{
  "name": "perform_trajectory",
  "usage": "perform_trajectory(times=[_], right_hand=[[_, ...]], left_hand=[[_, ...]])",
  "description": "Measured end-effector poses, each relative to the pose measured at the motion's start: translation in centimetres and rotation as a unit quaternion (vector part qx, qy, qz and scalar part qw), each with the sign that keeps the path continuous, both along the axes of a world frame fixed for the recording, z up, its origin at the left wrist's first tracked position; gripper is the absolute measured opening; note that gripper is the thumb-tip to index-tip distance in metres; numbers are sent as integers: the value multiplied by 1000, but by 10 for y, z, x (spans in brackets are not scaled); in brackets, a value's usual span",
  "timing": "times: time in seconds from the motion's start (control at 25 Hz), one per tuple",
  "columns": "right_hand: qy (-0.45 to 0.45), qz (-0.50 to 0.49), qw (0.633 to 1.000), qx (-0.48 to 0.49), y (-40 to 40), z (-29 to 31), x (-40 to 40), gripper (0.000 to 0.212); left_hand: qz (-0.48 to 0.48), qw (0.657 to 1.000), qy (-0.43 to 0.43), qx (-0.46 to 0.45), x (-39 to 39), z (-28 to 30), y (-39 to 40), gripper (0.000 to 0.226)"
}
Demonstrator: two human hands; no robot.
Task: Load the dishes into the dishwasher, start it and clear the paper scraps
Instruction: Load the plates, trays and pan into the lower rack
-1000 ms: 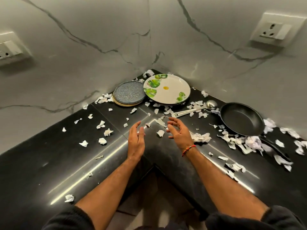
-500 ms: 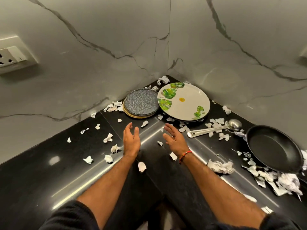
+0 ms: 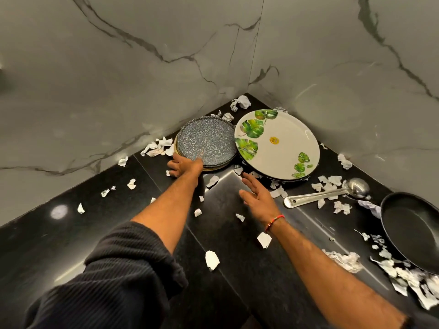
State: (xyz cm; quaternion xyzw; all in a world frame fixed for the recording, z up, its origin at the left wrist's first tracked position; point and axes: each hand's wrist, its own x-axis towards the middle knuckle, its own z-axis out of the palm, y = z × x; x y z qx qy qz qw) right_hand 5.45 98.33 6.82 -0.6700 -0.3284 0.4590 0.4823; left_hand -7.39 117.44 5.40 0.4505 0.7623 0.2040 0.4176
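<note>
A stack of small plates topped by a grey speckled plate [image 3: 206, 141] sits in the counter corner. My left hand [image 3: 185, 166] is at its near rim, thumb on top and fingers curled at the edge. Beside it lies a large white plate with green leaves [image 3: 282, 148], resting on a dark plate. My right hand [image 3: 257, 197] hovers open, fingers spread, just short of the white plate's near edge. A steel ladle [image 3: 327, 193] and a black frying pan [image 3: 413, 229] lie to the right. Torn paper scraps [image 3: 212, 259] litter the black counter [image 3: 71, 233].
Grey marble walls [image 3: 142, 67] close the corner behind the plates. A crumpled paper ball [image 3: 241, 102] sits in the far corner. Thick paper scraps pile under and around the pan [image 3: 403, 274] at the right edge.
Both hands have moved forward toward the corner. My left hand has reached the speckled plate stack and taken its rim; my right hand has come close to the white plate.
</note>
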Motion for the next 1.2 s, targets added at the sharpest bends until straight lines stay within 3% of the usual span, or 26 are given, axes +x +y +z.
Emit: perform_trajectory(times=[0.2,0.44,0.76,0.92,1.2], right_hand=[[12,-5,1000,7,-15,6,-3,49],[15,8,999,32,-47,20,1,50],[114,-49,991,56,-115,25,3,54],[145,-53,988,16,-148,21,-9,56],[114,-19,993,-36,-177,12,-36,70]], left_hand=[[47,997,-50,19,-7,3,-10,57],[136,967,-179,121,-63,16,-77,52],[46,981,-44,184,-102,55,-186,45],[18,987,-42,151,-95,47,-218,40],[-49,992,-35,112,-100,20,-234,34]])
